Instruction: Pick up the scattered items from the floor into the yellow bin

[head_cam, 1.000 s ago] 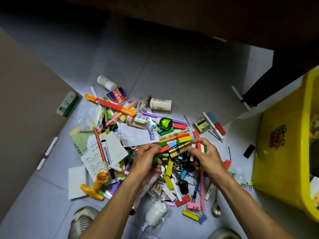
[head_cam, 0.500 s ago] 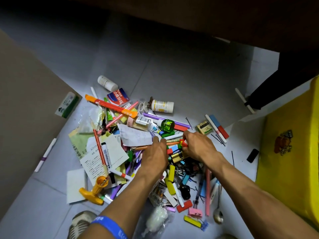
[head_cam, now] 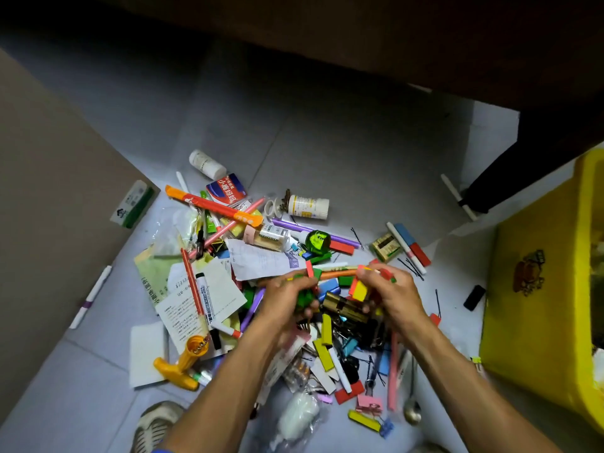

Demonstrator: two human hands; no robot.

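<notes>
A heap of small items (head_cam: 261,289) is spread on grey floor tiles (head_cam: 327,152): flat painted blocks, plastic pens, paper slips, metal clips, hairpins. Two white cylindrical bottles are counted, one (head_cam: 206,164) at the far edge, one (head_cam: 309,206) with a yellow label nearer the middle. One brass lock cylinder (head_cam: 343,305) lies between the hands. One orange corkscrew (head_cam: 184,364) and one steel spoon (head_cam: 412,410) are seen at the near side.

The left hand (head_cam: 287,300) is curled round green blocks (head_cam: 305,297), with a red one upright above its fingers. The right hand (head_cam: 390,297) is curled round several blocks; a yellow block (head_cam: 359,291) shows at its thumb, red ends above.

The bin (head_cam: 536,322), glossy yellow plastic with a printed sticker, stands at the right, well apart from the heap. A cardboard sheet (head_cam: 58,197) lies at the left, a dark furniture leg (head_cam: 510,171) beyond the bin. A shoe (head_cam: 153,426) is partly seen at the bottom edge.
</notes>
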